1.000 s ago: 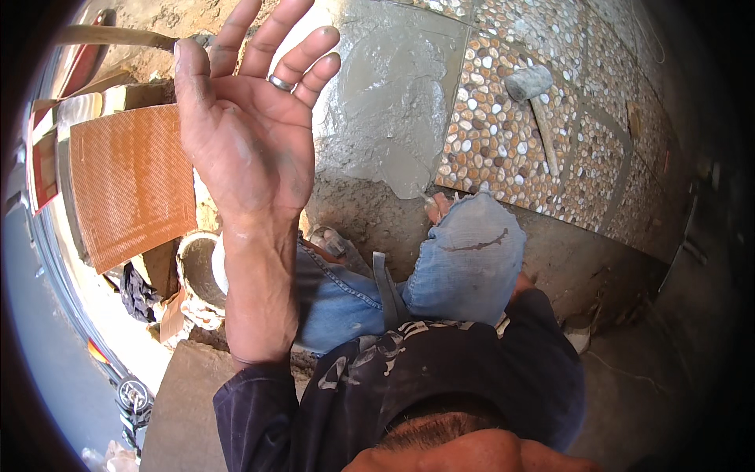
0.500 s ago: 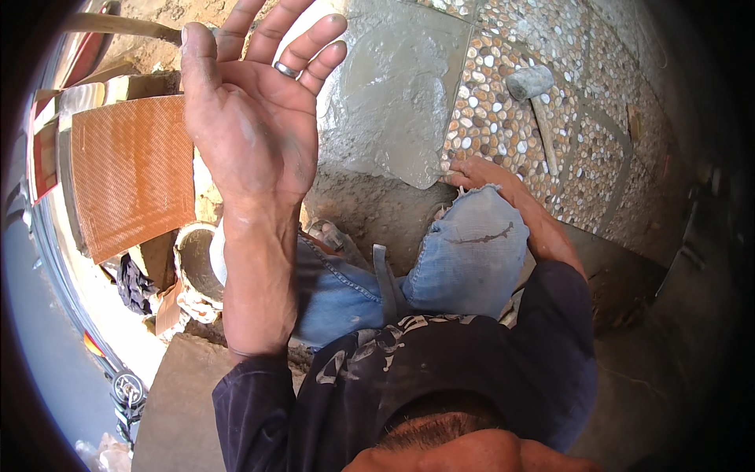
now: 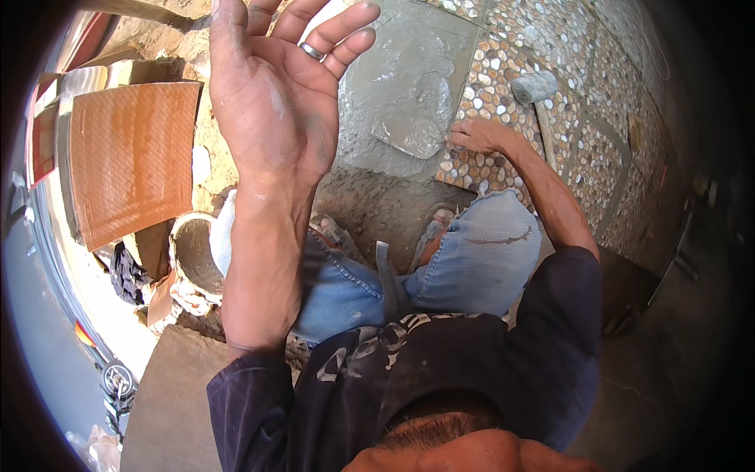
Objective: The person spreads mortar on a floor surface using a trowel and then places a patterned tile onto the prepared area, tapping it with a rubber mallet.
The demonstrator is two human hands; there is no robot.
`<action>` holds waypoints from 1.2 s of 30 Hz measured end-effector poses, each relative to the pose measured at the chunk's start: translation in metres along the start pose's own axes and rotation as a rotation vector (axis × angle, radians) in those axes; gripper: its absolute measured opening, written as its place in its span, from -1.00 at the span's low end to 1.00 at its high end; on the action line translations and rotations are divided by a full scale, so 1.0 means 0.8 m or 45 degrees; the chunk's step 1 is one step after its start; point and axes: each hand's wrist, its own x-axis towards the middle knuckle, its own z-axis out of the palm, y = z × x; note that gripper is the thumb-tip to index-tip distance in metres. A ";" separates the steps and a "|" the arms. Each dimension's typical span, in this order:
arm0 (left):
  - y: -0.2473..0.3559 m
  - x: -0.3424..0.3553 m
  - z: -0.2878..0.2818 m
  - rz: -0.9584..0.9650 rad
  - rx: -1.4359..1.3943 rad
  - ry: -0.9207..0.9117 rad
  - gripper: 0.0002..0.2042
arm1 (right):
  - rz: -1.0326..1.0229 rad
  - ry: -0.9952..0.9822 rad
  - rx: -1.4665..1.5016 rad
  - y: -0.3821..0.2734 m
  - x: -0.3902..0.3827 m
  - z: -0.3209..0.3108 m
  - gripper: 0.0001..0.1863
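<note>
My left hand [image 3: 275,98] is raised over the left side, palm up, fingers spread and holding nothing; a ring is on one finger. My right hand [image 3: 475,135] is closed at the right edge of the wet mortar, beside the pebbled tiles. From it a cement-coated trowel [image 3: 414,135] extends left, its blade flat on the wet mortar [image 3: 393,59]. The trowel's handle is hidden in my fingers.
A rubber mallet [image 3: 535,88] lies on the pebbled tiles [image 3: 495,79] to the right. At left are an orange-brown textured tile [image 3: 134,161], a mortar-smeared bucket [image 3: 197,256] and a wooden handle [image 3: 138,9]. My feet are on rough ground below the mortar.
My right hand has moved away from me with the trowel, which now lies farther up the wet mortar. My open left hand has shifted slightly right and away.
</note>
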 end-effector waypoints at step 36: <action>0.013 0.005 -0.015 -0.075 -0.223 -0.050 -0.42 | -0.214 -0.184 -1.134 -0.055 0.092 -0.103 -0.62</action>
